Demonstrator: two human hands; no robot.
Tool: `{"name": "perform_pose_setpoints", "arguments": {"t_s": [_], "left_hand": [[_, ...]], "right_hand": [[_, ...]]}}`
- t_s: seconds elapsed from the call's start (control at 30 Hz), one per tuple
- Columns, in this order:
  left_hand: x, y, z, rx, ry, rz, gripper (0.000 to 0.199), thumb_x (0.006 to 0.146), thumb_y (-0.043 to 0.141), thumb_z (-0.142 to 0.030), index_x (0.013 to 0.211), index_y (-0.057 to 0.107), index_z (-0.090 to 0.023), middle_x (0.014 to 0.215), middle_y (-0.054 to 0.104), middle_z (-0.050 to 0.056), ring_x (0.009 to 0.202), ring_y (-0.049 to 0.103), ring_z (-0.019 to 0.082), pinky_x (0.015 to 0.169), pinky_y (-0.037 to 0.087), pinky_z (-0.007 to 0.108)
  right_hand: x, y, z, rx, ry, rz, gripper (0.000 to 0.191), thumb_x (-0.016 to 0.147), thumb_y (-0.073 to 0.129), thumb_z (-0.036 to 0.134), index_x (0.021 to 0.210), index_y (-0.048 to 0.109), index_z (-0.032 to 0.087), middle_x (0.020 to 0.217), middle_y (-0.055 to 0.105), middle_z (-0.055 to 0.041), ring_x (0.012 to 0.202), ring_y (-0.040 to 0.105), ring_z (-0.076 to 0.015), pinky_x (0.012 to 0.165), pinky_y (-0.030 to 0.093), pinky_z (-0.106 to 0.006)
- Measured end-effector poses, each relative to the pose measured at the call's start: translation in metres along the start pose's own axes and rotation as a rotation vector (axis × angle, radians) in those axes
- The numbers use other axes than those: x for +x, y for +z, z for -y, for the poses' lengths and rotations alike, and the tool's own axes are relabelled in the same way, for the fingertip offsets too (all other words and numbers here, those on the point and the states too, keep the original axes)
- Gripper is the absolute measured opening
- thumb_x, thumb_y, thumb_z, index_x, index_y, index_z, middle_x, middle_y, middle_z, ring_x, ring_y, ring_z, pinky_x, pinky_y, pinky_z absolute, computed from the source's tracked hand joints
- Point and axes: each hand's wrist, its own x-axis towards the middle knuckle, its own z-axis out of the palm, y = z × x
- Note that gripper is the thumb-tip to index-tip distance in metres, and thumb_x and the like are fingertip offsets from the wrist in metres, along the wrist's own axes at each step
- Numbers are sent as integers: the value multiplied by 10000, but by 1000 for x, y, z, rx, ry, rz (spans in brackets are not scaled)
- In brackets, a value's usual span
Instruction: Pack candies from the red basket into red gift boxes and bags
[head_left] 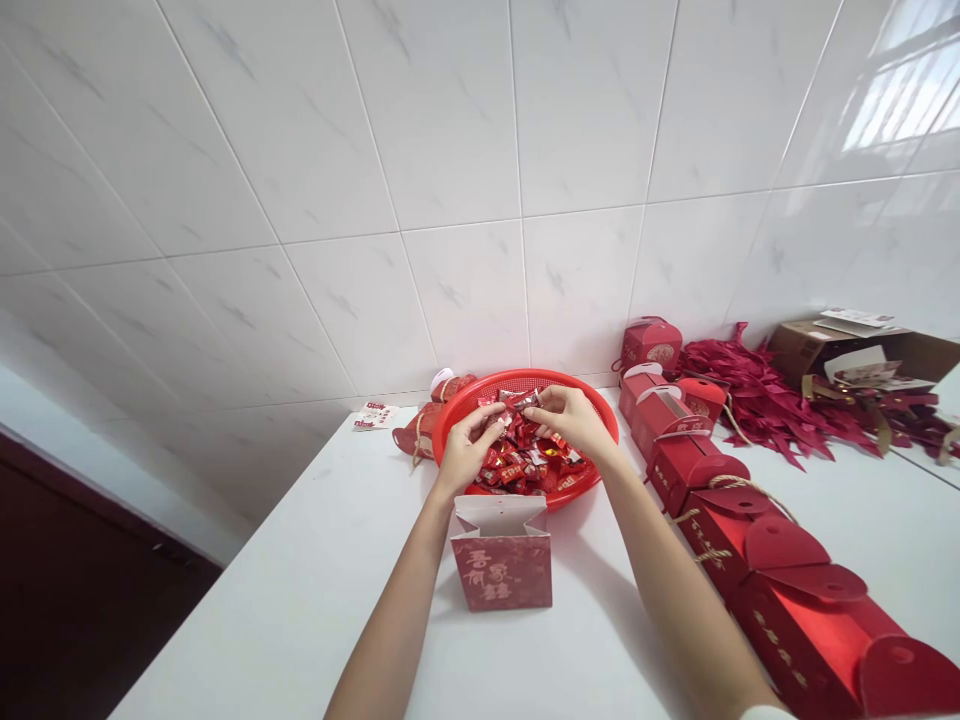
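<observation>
A red plastic basket (607, 413) holds many candies (517, 470) in shiny red wrappers. My left hand (469, 450) reaches over its near left side, thumb and fingertips closed on a wrapped candy. From the right, my right hand (574, 420) pinches another wrapped candy (523, 399), dark and glossy, near the basket's middle. In front of the basket, between my forearms, stands an upright red paper gift box (501, 575) with pale lettering. Its top is open and its inside is white; the bottom of the inside is hidden.
Closed red gift boxes (694, 465) line the right side of the white table (300, 600). Behind them lie dark red ribbons (750, 400) and an open cardboard box (799, 350). More red boxes (416, 435) and a printed card (375, 416) sit left of the basket. A tiled wall rises behind.
</observation>
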Motion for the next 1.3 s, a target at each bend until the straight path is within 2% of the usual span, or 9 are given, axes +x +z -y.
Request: {"name": "perform_pose_setpoints", "arguments": {"t_s": [0.23, 0.33, 0.47, 0.67, 0.77, 0.87, 1.13, 1.3], "left_hand": [[1, 1, 1, -26, -51, 9, 372, 774, 703, -427, 1041, 739, -171, 1116, 749, 75, 1076, 675, 258, 967, 530, 374], [1, 2, 0, -53, -68, 0, 362, 760, 706, -410, 1025, 744, -166, 1107, 751, 78, 1072, 674, 259, 969, 523, 377], [1, 1, -1, -100, -94, -20, 330, 746, 709, -386, 1006, 759, -189, 1131, 745, 70, 1127, 649, 267, 999, 500, 380], [1, 0, 1, -221, -134, -83, 371, 744, 726, -445, 1007, 736, -183, 1102, 736, 71, 1099, 649, 262, 973, 510, 385], [1, 0, 3, -221, -110, -67, 436, 682, 796, -396, 1048, 699, -179, 1045, 731, 61, 1036, 661, 235, 955, 518, 379], [0, 0, 5, -207, -79, -58, 472, 646, 823, -334, 1067, 679, -176, 1077, 717, 65, 1052, 654, 225, 975, 509, 372], [1, -1, 10, -159, -41, -130, 435, 657, 791, -285, 1061, 679, -170, 1151, 702, 81, 1119, 634, 235, 1025, 479, 372], [4, 0, 15, -212, -108, -178, 391, 694, 751, -298, 1058, 683, -174, 1164, 702, 86, 1084, 657, 243, 1000, 503, 394]], "right_hand": [[1, -2, -5, 35, -101, 12, 207, 689, 714, 318, 757, 565, 192, 694, 639, 16, 613, 612, -136, 551, 511, -240], [3, -2, -7, -7, -166, 11, 188, 666, 723, 288, 768, 604, 183, 706, 660, 5, 655, 628, -148, 617, 526, -263], [4, 0, -7, -86, -270, 18, 130, 656, 658, 167, 785, 657, 178, 787, 699, -15, 739, 663, -163, 716, 555, -288], [2, 3, -6, -103, -338, 48, 252, 668, 542, 42, 792, 715, 176, 968, 738, -57, 920, 705, -197, 825, 583, -318], [1, 4, -7, -130, -361, 55, 295, 679, 542, 9, 813, 735, 188, 1018, 744, -58, 1003, 701, -210, 885, 573, -335], [1, 4, -8, -164, -379, 61, 303, 693, 548, 0, 817, 744, 195, 1014, 750, -59, 1058, 690, -224, 917, 560, -346], [2, 4, -9, -332, -316, 66, 356, 709, 521, -15, 853, 761, 206, 1015, 761, -42, 1006, 704, -215, 923, 538, -320], [2, -7, -10, -661, -182, 96, 376, 753, 529, 2, 960, 764, 209, 1080, 758, -46, 1096, 669, -235, 970, 479, -296]]}}
